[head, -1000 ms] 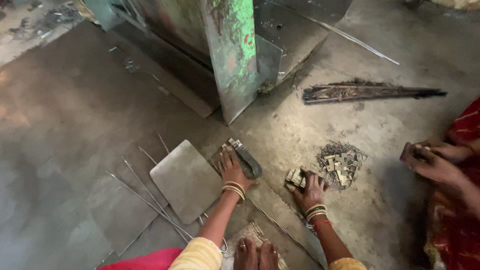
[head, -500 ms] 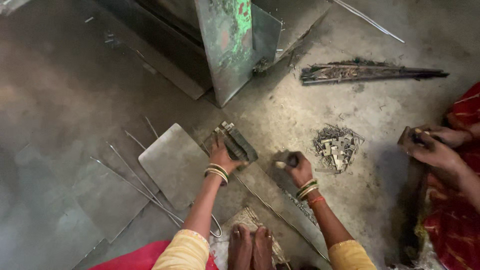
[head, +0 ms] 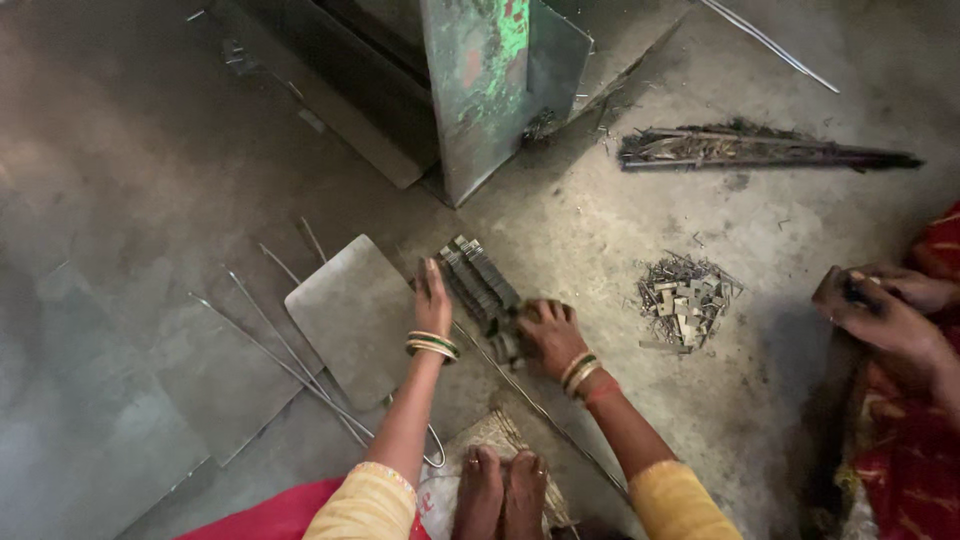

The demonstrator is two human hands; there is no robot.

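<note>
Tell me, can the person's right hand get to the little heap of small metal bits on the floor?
Probably yes. The right hand rests on the row of stacked metal strips, and the heap of small grey metal pieces lies just to its right with only bare floor between them.

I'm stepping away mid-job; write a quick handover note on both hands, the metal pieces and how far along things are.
Left hand: open, flat against the near-left side of the row of stacked metal pieces on the floor.
Right hand: curled over the near end of that row, pressing pieces in.
Loose pile of small metal pieces: on the floor, right of the row, untouched.
Flat metal sheet and thin rods: left of the left hand.
Another person's hands work at the far right.
Done: one row gathered. Left: the loose pile.
</note>
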